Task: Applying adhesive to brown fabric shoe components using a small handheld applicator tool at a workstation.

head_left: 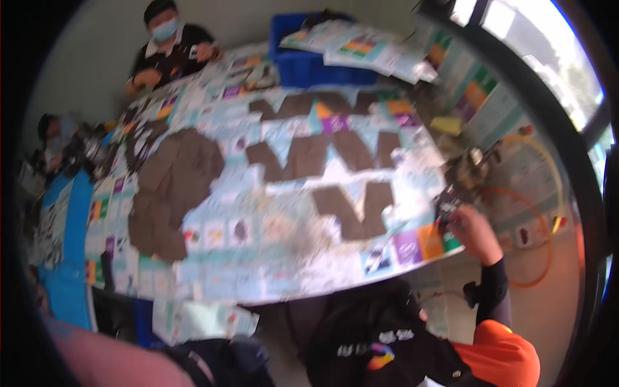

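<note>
My right hand [474,233] reaches over the right edge of the paper-covered table [258,219]. Its fingers are closed round a dark metallic tool that looks like a spray gun [446,205]; blur hides its details. To the left of that hand lie brown zigzag-cut pieces: a near one [358,216], a middle one [309,158] and a far one [293,106]. A larger brown piece [171,184] with a curved outline lies farther left. A bare forearm [122,358] crosses the lower left corner, but my left hand does not show.
A blue crate [322,71] stands at the table's far side, printed sheets [374,48] over it. An orange hose [538,213] and a yellow hose [560,187] loop at the right. A masked person [171,55] stands far left; another person [58,138] is at the left.
</note>
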`<action>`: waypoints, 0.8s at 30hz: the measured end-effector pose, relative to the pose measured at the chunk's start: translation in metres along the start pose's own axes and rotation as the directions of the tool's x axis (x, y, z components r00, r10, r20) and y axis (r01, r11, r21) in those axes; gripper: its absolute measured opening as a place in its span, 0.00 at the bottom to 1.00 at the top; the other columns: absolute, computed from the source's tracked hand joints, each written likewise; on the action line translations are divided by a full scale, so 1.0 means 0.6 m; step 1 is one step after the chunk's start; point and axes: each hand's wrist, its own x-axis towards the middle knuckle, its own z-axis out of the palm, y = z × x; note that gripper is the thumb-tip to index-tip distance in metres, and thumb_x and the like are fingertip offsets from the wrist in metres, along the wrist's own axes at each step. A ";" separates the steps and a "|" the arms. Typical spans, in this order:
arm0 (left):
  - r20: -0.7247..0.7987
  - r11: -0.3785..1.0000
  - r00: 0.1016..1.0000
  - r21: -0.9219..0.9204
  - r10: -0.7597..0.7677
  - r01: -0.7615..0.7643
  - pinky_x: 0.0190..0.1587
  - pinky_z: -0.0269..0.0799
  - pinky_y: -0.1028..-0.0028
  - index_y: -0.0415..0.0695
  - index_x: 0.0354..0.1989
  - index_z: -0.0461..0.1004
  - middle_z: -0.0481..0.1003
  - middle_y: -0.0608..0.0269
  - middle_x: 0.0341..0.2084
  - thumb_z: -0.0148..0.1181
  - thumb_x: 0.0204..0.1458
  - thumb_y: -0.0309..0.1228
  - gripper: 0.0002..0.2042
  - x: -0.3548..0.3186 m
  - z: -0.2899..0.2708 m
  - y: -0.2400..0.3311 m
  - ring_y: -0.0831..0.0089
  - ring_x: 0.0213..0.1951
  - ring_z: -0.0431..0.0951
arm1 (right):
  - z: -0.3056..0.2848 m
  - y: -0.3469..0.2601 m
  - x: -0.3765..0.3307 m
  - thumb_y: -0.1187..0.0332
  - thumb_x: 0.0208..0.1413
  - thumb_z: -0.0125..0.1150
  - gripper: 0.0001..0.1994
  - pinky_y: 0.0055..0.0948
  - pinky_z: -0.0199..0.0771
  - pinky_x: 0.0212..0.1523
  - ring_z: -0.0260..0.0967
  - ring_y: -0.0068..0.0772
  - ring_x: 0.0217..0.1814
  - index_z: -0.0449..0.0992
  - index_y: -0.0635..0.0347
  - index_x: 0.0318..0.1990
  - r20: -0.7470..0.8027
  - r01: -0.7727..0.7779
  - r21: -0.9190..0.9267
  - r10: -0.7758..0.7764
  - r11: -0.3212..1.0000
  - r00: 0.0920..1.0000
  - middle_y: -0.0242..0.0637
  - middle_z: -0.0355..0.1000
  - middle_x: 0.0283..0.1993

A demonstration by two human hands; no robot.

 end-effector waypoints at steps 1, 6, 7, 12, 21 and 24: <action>0.038 0.998 0.998 0.022 -0.052 0.051 0.38 0.63 0.68 0.39 0.38 0.71 0.68 0.59 0.35 0.59 0.53 0.39 0.14 0.003 -0.024 0.022 0.69 0.36 0.67 | -0.020 -0.019 -0.012 0.73 0.45 0.68 0.10 0.39 0.72 0.43 0.72 0.48 0.40 0.75 0.63 0.35 -0.032 -0.101 0.040 0.102 0.994 0.994 0.45 0.70 0.34; 0.037 0.995 0.996 0.075 -0.075 0.072 0.39 0.63 0.68 0.39 0.38 0.71 0.68 0.59 0.35 0.58 0.53 0.38 0.14 0.013 0.005 -0.007 0.69 0.36 0.67 | 0.021 -0.007 0.062 0.71 0.47 0.67 0.17 0.43 0.68 0.52 0.66 0.55 0.53 0.71 0.62 0.44 0.077 -0.022 0.012 0.021 1.000 0.997 0.49 0.67 0.47; 0.026 0.996 0.997 0.066 -0.067 0.065 0.39 0.63 0.67 0.39 0.38 0.71 0.68 0.59 0.35 0.58 0.53 0.38 0.14 0.015 0.021 -0.022 0.69 0.36 0.67 | 0.037 -0.006 0.086 0.70 0.46 0.68 0.20 0.43 0.67 0.55 0.64 0.56 0.56 0.70 0.62 0.47 0.054 0.019 -0.026 -0.018 0.999 0.998 0.52 0.66 0.48; -0.053 0.975 0.998 0.224 0.021 -0.009 0.39 0.63 0.67 0.38 0.38 0.71 0.68 0.58 0.35 0.58 0.54 0.37 0.14 0.001 -0.082 -0.009 0.68 0.36 0.67 | 0.022 -0.052 0.064 0.73 0.47 0.67 0.26 0.45 0.67 0.57 0.64 0.57 0.57 0.67 0.62 0.55 0.006 0.061 -0.053 -0.061 0.997 0.998 0.52 0.66 0.53; -0.190 0.837 0.938 0.526 0.290 -0.152 0.39 0.63 0.67 0.37 0.38 0.70 0.68 0.58 0.35 0.57 0.54 0.36 0.13 0.021 -0.051 0.022 0.68 0.36 0.67 | 0.053 -0.003 0.026 0.75 0.42 0.68 0.24 0.45 0.66 0.57 0.62 0.57 0.55 0.69 0.63 0.49 -0.011 0.098 -0.011 -0.098 0.995 0.995 0.51 0.65 0.50; -0.136 0.843 0.952 0.511 0.273 -0.169 0.39 0.63 0.67 0.37 0.38 0.70 0.68 0.58 0.35 0.57 0.54 0.36 0.13 0.049 -0.061 0.021 0.68 0.36 0.67 | 0.037 -0.005 0.057 0.75 0.41 0.69 0.24 0.43 0.66 0.56 0.63 0.57 0.55 0.69 0.63 0.49 -0.007 0.032 -0.037 -0.033 0.999 0.999 0.51 0.65 0.50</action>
